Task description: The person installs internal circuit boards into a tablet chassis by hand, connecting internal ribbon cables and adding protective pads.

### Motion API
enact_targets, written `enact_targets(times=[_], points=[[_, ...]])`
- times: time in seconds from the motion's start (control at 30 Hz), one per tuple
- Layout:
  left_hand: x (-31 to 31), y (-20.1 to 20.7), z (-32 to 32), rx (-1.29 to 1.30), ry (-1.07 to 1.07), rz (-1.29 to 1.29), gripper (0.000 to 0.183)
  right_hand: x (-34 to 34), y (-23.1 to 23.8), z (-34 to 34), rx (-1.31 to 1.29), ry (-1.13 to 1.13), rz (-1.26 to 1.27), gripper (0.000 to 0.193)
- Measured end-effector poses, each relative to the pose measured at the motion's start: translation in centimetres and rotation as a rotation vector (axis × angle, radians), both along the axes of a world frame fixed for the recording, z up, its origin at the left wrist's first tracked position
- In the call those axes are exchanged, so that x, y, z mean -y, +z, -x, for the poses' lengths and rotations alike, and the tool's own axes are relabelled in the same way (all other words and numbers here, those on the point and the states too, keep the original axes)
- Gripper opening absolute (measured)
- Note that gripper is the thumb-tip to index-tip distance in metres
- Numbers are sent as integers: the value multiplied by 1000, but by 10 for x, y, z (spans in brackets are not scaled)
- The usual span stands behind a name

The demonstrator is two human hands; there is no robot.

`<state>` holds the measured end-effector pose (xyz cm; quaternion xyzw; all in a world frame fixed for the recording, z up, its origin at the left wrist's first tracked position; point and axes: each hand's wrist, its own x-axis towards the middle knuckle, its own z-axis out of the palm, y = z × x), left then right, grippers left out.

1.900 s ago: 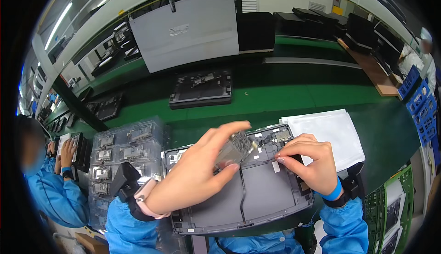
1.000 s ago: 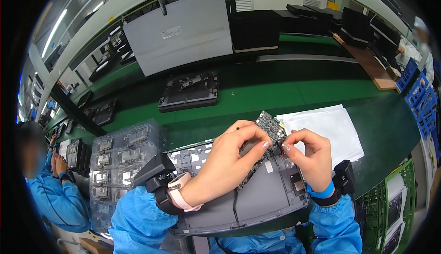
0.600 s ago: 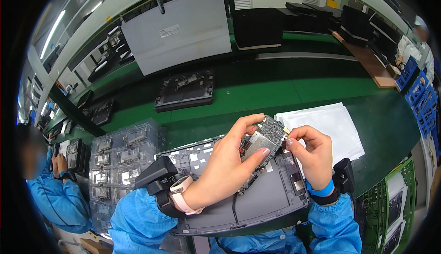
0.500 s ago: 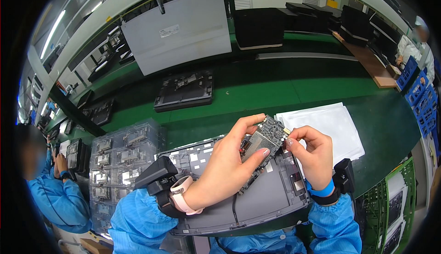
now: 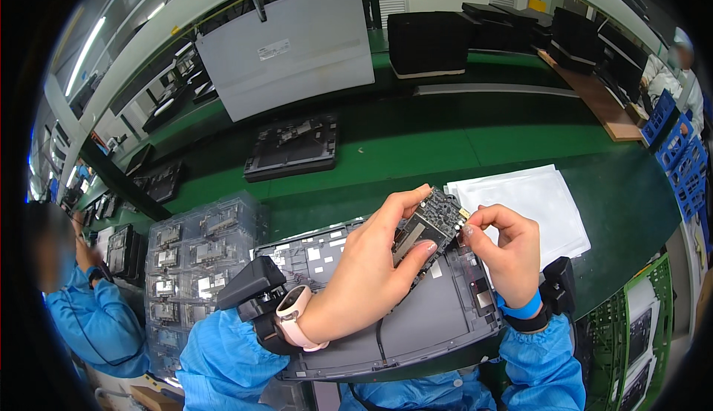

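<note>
My left hand (image 5: 371,262) is closed around a dark circuit board (image 5: 438,214) packed with small parts, its thumb lying across the face. The board is held tilted above a grey device housing (image 5: 431,322), which lies open with its inside up on the bench. At the board's right corner sits a small pale connector (image 5: 463,212). Thumb and forefinger of my right hand (image 5: 506,251) pinch together right beside that connector; what is between the fingertips is too small to make out. A black cable (image 5: 380,340) runs across the housing below my hands.
Clear plastic trays (image 5: 182,262) with boards stand at left, near a co-worker in blue (image 5: 96,322). White sheets (image 5: 520,203) lie at right. Beyond are another open housing (image 5: 291,151), a black box (image 5: 427,45) and a hanging grey panel (image 5: 290,47). A green crate (image 5: 653,292) stands lower right.
On the green line, the far housing has shifted slightly left; the black box behind has shifted right. The board has turned a little in my left hand. My right hand is nearly still.
</note>
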<state>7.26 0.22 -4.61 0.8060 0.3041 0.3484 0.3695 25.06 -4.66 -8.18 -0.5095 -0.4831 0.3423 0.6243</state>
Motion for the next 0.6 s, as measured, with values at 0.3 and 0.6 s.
enact_targets(times=[0.3,0.6], points=[[-6,-5,-4,137,-116,382,50,-1,-1,-3,328,-121,-152,2],[-7,-2,-6,70,-80,274,50,-2,1,-3,457,-162,-232,2]])
